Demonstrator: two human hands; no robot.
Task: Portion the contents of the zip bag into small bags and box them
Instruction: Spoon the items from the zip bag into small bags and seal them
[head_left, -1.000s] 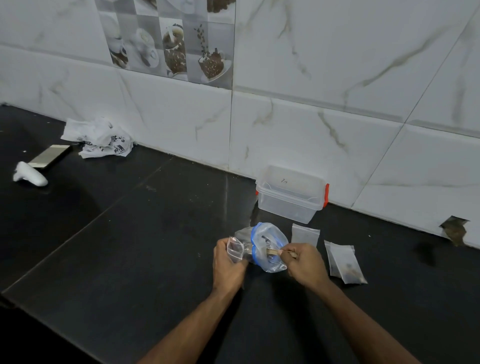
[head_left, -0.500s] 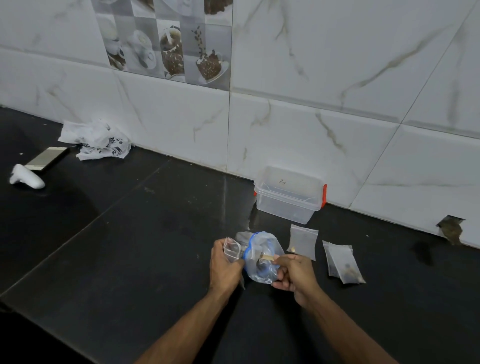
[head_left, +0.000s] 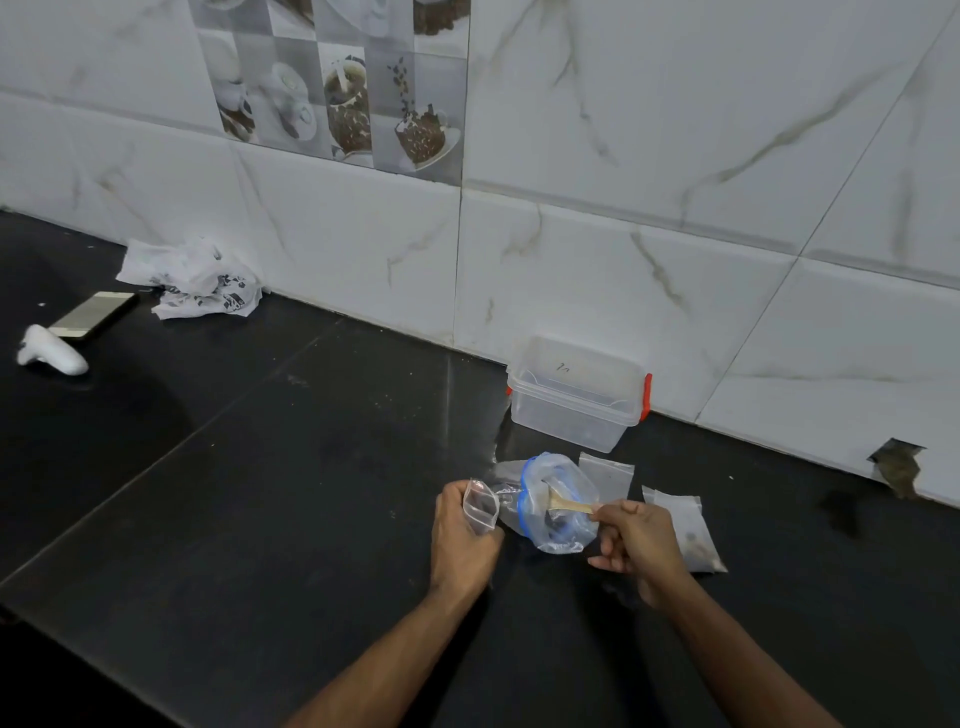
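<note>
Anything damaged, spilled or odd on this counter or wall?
Yes: the white marble-look wall tile has a broken, jagged hole at its bottom edge on the far right, just above the black counter. A crumpled white printed plastic bag lies at far left. No spill is visible around the hands.

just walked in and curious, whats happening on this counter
A person is portioning a zip bag. The right hand holds a small scoop dipped into the zip bag's blue-rimmed mouth, while the left hand holds a small bag. Two small bags lie beside it; the lidded box waits behind.
</note>
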